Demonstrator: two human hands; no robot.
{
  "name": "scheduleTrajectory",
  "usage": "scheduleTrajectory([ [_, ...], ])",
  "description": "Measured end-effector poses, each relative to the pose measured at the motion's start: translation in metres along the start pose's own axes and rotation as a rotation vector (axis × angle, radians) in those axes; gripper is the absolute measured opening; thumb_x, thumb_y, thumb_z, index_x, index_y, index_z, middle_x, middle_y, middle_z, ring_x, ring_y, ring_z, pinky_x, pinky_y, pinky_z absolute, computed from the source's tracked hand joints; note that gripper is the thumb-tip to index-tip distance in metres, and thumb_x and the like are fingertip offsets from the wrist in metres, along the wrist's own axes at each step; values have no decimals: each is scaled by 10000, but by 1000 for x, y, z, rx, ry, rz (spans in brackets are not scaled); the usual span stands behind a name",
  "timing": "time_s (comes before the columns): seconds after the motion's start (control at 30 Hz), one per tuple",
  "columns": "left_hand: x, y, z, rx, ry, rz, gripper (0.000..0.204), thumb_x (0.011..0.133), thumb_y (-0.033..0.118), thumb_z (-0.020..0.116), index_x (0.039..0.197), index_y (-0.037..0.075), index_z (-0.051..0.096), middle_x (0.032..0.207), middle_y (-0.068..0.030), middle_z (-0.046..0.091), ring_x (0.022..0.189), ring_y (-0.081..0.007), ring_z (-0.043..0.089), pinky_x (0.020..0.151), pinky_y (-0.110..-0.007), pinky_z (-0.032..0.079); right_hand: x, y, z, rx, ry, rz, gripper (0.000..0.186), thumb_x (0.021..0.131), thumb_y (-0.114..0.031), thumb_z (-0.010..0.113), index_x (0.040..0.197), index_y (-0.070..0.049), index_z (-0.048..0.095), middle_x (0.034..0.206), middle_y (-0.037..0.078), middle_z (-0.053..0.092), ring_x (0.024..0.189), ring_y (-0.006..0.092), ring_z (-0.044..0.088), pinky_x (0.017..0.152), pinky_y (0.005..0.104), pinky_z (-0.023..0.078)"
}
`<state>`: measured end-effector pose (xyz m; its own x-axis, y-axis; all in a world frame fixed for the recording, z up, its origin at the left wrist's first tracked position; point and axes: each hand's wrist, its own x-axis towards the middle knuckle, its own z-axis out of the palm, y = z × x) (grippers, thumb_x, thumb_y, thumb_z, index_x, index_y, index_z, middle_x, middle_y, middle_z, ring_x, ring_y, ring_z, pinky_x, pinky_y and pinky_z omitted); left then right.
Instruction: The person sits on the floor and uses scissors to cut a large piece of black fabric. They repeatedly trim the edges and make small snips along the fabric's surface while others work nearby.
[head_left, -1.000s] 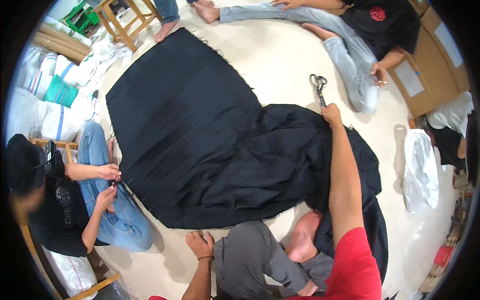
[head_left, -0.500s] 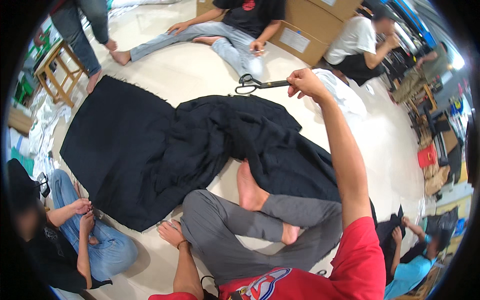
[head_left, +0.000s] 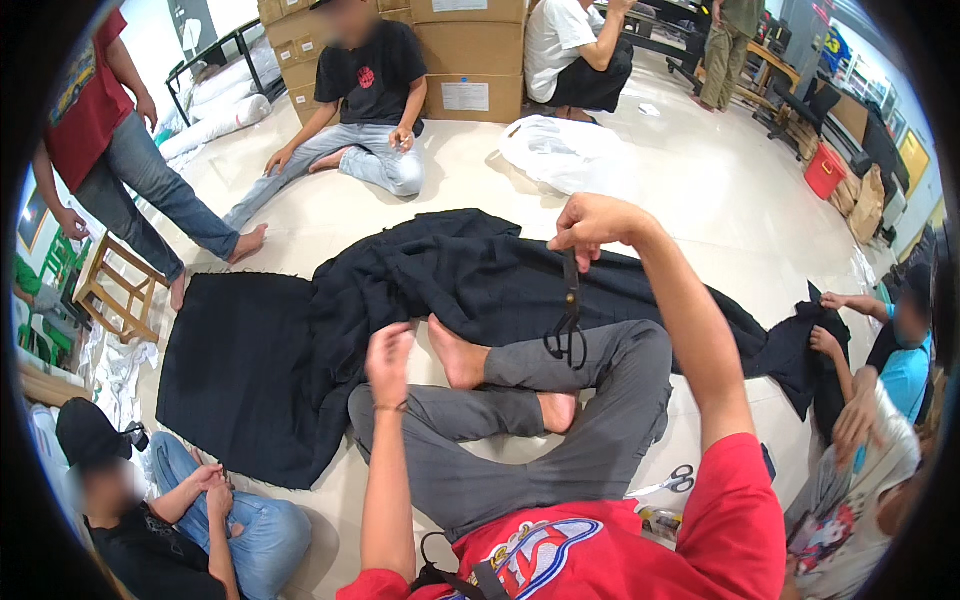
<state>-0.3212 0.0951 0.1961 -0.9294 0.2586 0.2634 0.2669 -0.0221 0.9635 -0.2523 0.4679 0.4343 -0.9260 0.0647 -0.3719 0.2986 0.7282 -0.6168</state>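
Observation:
My right hand is raised over my crossed legs, gripping black-handled metal scissors by the blade end, so the handle loops hang down. My left hand is up above my left knee, slightly blurred, its fingers apart and loosely bent with nothing visible in them. A large black fabric lies rumpled on the floor beyond and beside my legs, with frayed edges. A second pair of scissors lies on the floor by my right hip.
Co-workers sit or crouch around the fabric; one stands near a wooden stool. Two at the right are close beside me, one holding dark cloth. Behind are cardboard boxes, a white plastic bag and a red bin.
My left hand has lifted from the floor. The scissors have swung from pointing away to hanging down from my right hand. My view has tilted upward, showing more of the room.

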Motion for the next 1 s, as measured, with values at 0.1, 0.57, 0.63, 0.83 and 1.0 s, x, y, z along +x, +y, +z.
scheduleTrajectory([
  [0.1,-1,35,87,-182,-517,-73,426,927,194,736,1294,30,593,1191,-96,637,1110,-153,579,930,-309,486,-22,7,20,190,46,-117,285,929,-234,718,742,-23,676,621,77,688,542,129,687,502,248,510],
  [0.57,-43,28,156,-231,-621,-588,199,929,29,528,1128,35,548,808,-56,622,639,-159,640,594,-297,532,-37,70,226,610,919,-180,321,857,-111,715,1147,15,660,801,143,710,746,261,716,707,372,552],
  [0.63,-35,28,166,-149,-492,-490,203,941,125,483,1126,49,514,865,-54,627,676,-152,639,585,-281,502,-47,67,232,672,709,-243,344,833,-19,648,1176,-1,654,933,150,687,827,252,706,770,359,555],
  [0.83,-17,64,225,-135,-420,-421,411,885,215,510,1234,11,431,1135,-115,535,1017,-188,599,903,-316,487,-27,94,208,634,736,-261,615,758,34,680,1352,-26,531,1055,140,573,950,261,615,796,360,535],
  [1.0,-19,-3,252,2,-520,-349,566,869,250,610,1309,-67,448,1249,-218,461,1222,-317,469,1002,-419,446,-13,145,227,689,763,-172,640,784,44,678,1396,-26,505,1043,133,609,912,260,638,805,355,537],
])
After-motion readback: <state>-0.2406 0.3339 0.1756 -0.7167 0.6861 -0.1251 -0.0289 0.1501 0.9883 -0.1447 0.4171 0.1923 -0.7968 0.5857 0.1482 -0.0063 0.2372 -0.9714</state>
